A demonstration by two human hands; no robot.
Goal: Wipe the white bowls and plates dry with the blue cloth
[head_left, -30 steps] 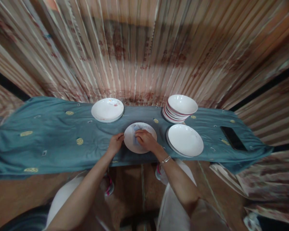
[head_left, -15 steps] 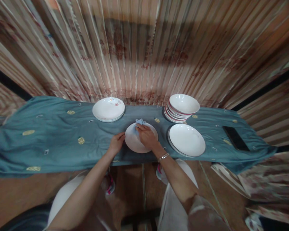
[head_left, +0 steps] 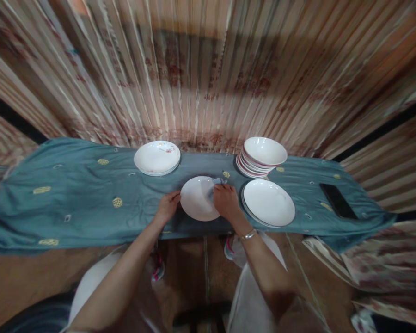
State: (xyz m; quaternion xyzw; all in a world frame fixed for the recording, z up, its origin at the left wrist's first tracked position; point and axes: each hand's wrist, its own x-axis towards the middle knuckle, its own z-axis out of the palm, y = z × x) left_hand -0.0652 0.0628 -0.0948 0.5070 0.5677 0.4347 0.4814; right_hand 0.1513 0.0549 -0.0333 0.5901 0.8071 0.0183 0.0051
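Observation:
A white plate [head_left: 197, 199] is in front of me at the table's near edge. My left hand [head_left: 168, 206] grips its left rim, fingers closed on the edge. Bunched in my right hand [head_left: 226, 200] is a light blue cloth [head_left: 217, 181], pressed against the plate's right side; the fingers are closed round it and cover part of the rim. Just right of that hand lies a stack of white plates [head_left: 269, 202]. Farther back on the left sits another small stack of plates [head_left: 157, 157] with a floral pattern on the top one.
A stack of white bowls with red rims [head_left: 264, 151] stands at the back right. A black phone [head_left: 338, 200] lies at the table's right end. The teal tablecloth [head_left: 90, 203] has wrinkles. A pleated curtain [head_left: 194, 92] hangs behind the table.
My right hand has moved with the cloth from the plate's middle to its right edge. The left hand keeps its place on the left rim.

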